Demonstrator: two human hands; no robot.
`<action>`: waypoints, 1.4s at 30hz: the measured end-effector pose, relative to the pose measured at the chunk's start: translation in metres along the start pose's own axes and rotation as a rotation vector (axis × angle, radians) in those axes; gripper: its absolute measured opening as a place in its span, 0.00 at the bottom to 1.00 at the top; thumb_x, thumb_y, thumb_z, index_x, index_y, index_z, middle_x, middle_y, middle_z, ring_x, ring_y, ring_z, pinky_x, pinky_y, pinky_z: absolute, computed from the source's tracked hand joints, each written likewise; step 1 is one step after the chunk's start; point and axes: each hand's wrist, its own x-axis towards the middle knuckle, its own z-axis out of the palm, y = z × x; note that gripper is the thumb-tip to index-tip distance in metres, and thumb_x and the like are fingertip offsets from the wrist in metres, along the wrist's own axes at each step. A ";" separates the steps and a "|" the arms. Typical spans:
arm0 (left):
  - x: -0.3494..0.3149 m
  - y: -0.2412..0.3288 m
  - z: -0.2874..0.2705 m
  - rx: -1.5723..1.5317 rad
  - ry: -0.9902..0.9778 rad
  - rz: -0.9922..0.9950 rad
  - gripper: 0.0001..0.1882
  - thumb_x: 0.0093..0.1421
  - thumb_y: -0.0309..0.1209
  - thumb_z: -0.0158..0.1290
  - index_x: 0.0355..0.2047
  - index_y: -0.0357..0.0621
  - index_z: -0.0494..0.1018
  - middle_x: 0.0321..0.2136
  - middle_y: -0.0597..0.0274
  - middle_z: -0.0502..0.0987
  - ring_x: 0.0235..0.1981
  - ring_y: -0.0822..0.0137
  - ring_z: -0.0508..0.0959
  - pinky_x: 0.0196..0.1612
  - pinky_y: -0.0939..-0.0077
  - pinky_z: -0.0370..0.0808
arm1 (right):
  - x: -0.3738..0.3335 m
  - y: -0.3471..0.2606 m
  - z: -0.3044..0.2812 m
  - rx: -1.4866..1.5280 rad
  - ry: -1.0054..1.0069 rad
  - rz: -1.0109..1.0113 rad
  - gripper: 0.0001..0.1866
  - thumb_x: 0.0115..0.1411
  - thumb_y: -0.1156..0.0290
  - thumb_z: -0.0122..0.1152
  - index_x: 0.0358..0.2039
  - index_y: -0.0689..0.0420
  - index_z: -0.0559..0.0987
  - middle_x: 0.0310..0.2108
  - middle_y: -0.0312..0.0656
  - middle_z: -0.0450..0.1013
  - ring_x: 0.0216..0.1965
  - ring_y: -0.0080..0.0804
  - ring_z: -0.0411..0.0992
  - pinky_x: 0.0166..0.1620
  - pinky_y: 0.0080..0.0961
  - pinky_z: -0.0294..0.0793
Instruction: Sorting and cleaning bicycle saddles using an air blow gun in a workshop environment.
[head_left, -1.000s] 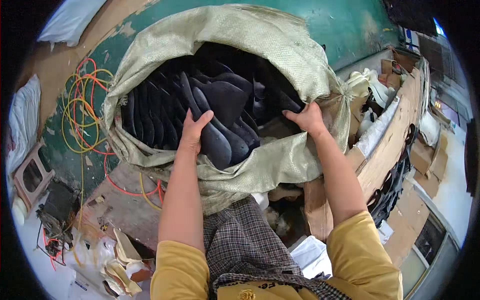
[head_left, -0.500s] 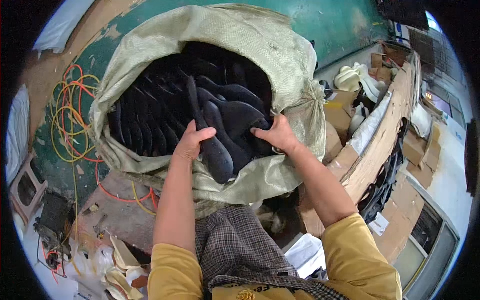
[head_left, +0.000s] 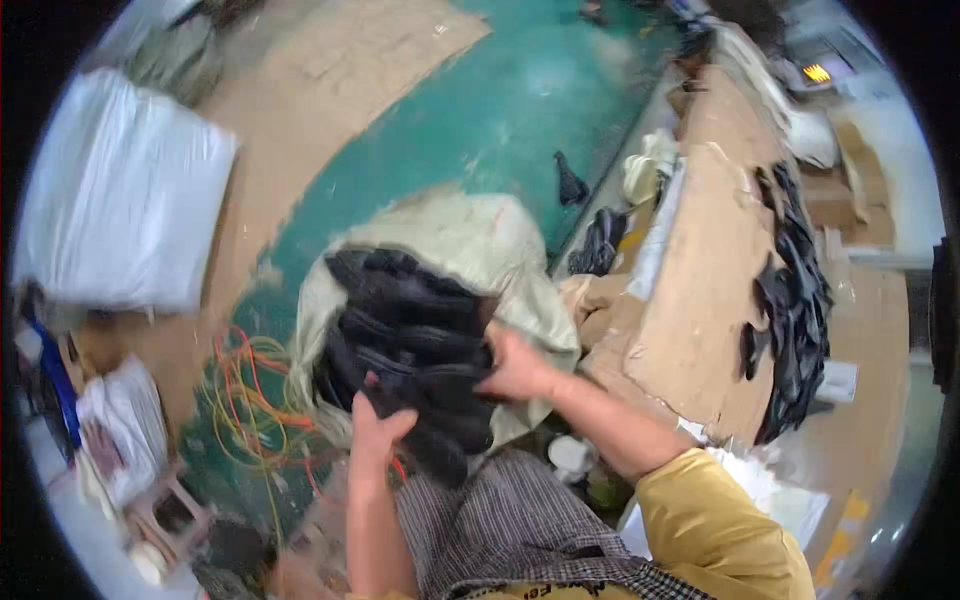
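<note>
A stack of black, insole-shaped pieces is gripped between my two hands, over the mouth of a pale green woven sack. My left hand clasps the near left side of the stack, thumb on top. On the other side, my right hand presses its thumb and fingers against the stack's edge. The pieces overlap in a row and blur with motion. What lies deeper in the sack is hidden beneath them.
Tangled orange and yellow hoses lie on the green floor left of the sack. A cardboard-covered surface runs along the right, bearing a heap of black pieces. A white-wrapped block stands at far left.
My view has swung, so the sack sits lower and more of the floor shows. Both hands now hold a larger bunch of insole-shaped pieces, which covers most of the sack's mouth.
</note>
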 end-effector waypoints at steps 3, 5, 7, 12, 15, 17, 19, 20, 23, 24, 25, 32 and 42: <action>-0.031 0.050 0.024 0.030 -0.125 0.110 0.46 0.29 0.31 0.66 0.52 0.36 0.58 0.46 0.59 0.67 0.46 0.63 0.70 0.49 0.70 0.67 | -0.025 -0.052 -0.009 0.110 0.126 -0.257 0.32 0.34 0.66 0.68 0.41 0.62 0.68 0.35 0.53 0.71 0.40 0.50 0.70 0.43 0.34 0.68; -0.050 0.078 0.038 0.137 -0.203 0.151 0.47 0.29 0.33 0.67 0.52 0.37 0.58 0.45 0.59 0.67 0.45 0.63 0.70 0.48 0.70 0.68 | -0.056 -0.088 -0.032 0.125 0.165 -0.279 0.34 0.35 0.66 0.68 0.45 0.61 0.66 0.37 0.52 0.71 0.42 0.48 0.70 0.45 0.34 0.68; -0.073 0.112 0.077 0.203 -0.295 0.196 0.47 0.29 0.34 0.67 0.52 0.37 0.58 0.44 0.59 0.67 0.44 0.63 0.70 0.47 0.70 0.68 | -0.088 -0.110 -0.053 0.154 0.246 -0.313 0.35 0.35 0.67 0.68 0.47 0.61 0.66 0.37 0.52 0.71 0.43 0.48 0.70 0.46 0.33 0.68; -0.106 0.132 0.166 0.381 -0.632 0.236 0.49 0.30 0.32 0.66 0.54 0.36 0.55 0.47 0.57 0.66 0.47 0.61 0.68 0.50 0.68 0.65 | -0.205 -0.148 -0.114 0.510 0.564 -0.473 0.35 0.38 0.63 0.68 0.49 0.56 0.66 0.39 0.49 0.71 0.43 0.40 0.70 0.46 0.30 0.68; -0.158 0.125 0.229 0.400 -0.802 0.094 0.50 0.33 0.33 0.64 0.57 0.37 0.52 0.51 0.54 0.62 0.49 0.58 0.65 0.53 0.65 0.63 | -0.279 -0.131 -0.136 0.260 0.862 -0.425 0.30 0.38 0.63 0.70 0.43 0.56 0.71 0.39 0.48 0.72 0.41 0.37 0.71 0.45 0.28 0.68; -0.230 0.118 0.279 0.412 -0.823 0.172 0.48 0.35 0.37 0.63 0.56 0.35 0.52 0.49 0.54 0.64 0.48 0.56 0.66 0.51 0.63 0.64 | -0.328 -0.133 -0.139 0.252 1.107 -0.639 0.30 0.37 0.64 0.70 0.42 0.56 0.70 0.36 0.48 0.72 0.39 0.39 0.72 0.43 0.29 0.69; -0.236 0.094 0.327 0.577 -1.209 0.204 0.46 0.38 0.39 0.62 0.56 0.35 0.53 0.48 0.52 0.64 0.47 0.57 0.66 0.50 0.63 0.64 | -0.416 -0.123 -0.137 0.105 1.335 -0.476 0.29 0.38 0.66 0.69 0.43 0.57 0.70 0.37 0.46 0.72 0.40 0.34 0.71 0.44 0.28 0.68; -0.218 0.067 0.319 0.587 -1.309 0.170 0.46 0.38 0.39 0.62 0.56 0.35 0.53 0.48 0.52 0.64 0.47 0.57 0.66 0.50 0.63 0.64 | -0.467 -0.124 -0.129 0.086 1.415 -0.431 0.29 0.39 0.66 0.69 0.43 0.57 0.70 0.37 0.46 0.72 0.40 0.33 0.71 0.44 0.28 0.68; -0.345 0.021 0.371 0.632 -1.586 0.115 0.47 0.39 0.43 0.63 0.55 0.35 0.54 0.48 0.53 0.64 0.46 0.58 0.67 0.50 0.62 0.65 | -0.586 -0.126 -0.091 0.832 1.220 -0.716 0.25 0.47 0.74 0.61 0.48 0.55 0.67 0.50 0.41 0.65 0.52 0.32 0.62 0.55 0.29 0.61; -0.376 -0.005 0.377 0.556 -1.615 0.097 0.50 0.34 0.42 0.68 0.54 0.33 0.56 0.45 0.54 0.67 0.42 0.61 0.70 0.46 0.69 0.69 | -0.628 -0.124 -0.072 0.998 1.213 -0.794 0.26 0.48 0.75 0.60 0.50 0.56 0.66 0.52 0.39 0.63 0.53 0.30 0.61 0.57 0.29 0.60; -0.409 -0.036 0.381 0.449 -1.713 0.044 0.50 0.34 0.43 0.68 0.54 0.33 0.56 0.44 0.56 0.68 0.43 0.62 0.69 0.47 0.70 0.68 | -0.673 -0.122 -0.048 1.163 1.210 -0.868 0.27 0.50 0.76 0.59 0.52 0.56 0.64 0.53 0.37 0.62 0.54 0.29 0.60 0.59 0.29 0.58; -0.687 -0.178 0.408 0.468 -2.280 -0.262 0.38 0.34 0.35 0.65 0.46 0.34 0.63 0.41 0.58 0.70 0.41 0.66 0.70 0.47 0.72 0.67 | -0.939 -0.110 0.096 0.265 2.121 -0.083 0.34 0.36 0.76 0.72 0.47 0.59 0.69 0.43 0.38 0.71 0.46 0.26 0.68 0.52 0.25 0.66; -0.889 -0.360 0.380 0.610 -2.260 -0.229 0.34 0.37 0.35 0.65 0.44 0.33 0.66 0.39 0.58 0.73 0.40 0.69 0.72 0.46 0.76 0.67 | -1.153 -0.005 0.192 0.239 2.202 0.619 0.31 0.37 0.72 0.72 0.45 0.57 0.72 0.44 0.41 0.71 0.46 0.31 0.69 0.51 0.28 0.66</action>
